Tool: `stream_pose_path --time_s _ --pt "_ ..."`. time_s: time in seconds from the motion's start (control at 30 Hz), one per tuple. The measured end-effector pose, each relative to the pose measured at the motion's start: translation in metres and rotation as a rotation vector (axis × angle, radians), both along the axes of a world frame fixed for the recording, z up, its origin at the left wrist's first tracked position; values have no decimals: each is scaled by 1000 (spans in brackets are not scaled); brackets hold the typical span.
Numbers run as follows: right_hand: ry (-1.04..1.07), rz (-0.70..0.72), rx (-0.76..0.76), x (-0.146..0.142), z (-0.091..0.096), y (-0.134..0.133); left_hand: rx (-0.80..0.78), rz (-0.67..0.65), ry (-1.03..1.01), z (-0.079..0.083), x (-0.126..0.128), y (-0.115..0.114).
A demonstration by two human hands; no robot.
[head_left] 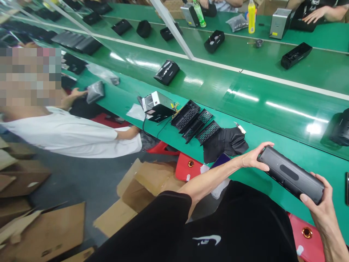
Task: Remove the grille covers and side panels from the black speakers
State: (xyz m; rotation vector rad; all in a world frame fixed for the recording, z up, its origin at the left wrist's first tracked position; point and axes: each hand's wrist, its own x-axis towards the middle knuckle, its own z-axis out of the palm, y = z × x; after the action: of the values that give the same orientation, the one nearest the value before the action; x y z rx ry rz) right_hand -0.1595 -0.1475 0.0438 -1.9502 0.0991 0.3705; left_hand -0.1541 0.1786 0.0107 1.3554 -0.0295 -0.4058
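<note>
A long black speaker housing (290, 173) with rounded ends is held tilted above the green bench, close to my body. My left hand (257, 158) grips its upper left end, thumb on the near side and fingers over the far edge. Around the lower right end, my right hand (319, 198) is closed with the thumb in front. To the left on the bench lie several black perforated grilles (208, 132) and a piece of black cloth (226, 143). A dark phone-like slab (220, 160) rests by the cloth, near the bench edge.
A metal-cased box (158, 105) with cables stands beyond the grilles. Black housings (167, 72) lie on the green conveyor (207, 87). A person in a white shirt (68, 133) sits at left; other people work across the line. Open cardboard boxes (149, 178) and red stools (188, 167) are below.
</note>
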Motion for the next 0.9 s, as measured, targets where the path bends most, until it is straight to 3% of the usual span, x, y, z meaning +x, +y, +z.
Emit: stream_pose_path --time_s 0.13,0.33,0.43,0.57,0.67,0.77,0.9 --pt "-45 -36 -11 -3 8 5 -45 43 -18 8 -4 -2" --pt "174 -13 12 8 -26 1 -157 144 139 -39 -9 -12" --pt "177 43 22 9 -24 2 -227 159 165 -52 -12 -9" --pt "128 55 68 3 0 8 -152 104 103 -41 -14 2" --pt "69 21 52 0 7 11 -126 87 63 -31 -13 4" --pt "71 -24 88 1 -5 10 -120 146 79 -31 -13 -2" --pt "260 -87 170 3 -30 6 -128 202 228 -45 -16 -16"
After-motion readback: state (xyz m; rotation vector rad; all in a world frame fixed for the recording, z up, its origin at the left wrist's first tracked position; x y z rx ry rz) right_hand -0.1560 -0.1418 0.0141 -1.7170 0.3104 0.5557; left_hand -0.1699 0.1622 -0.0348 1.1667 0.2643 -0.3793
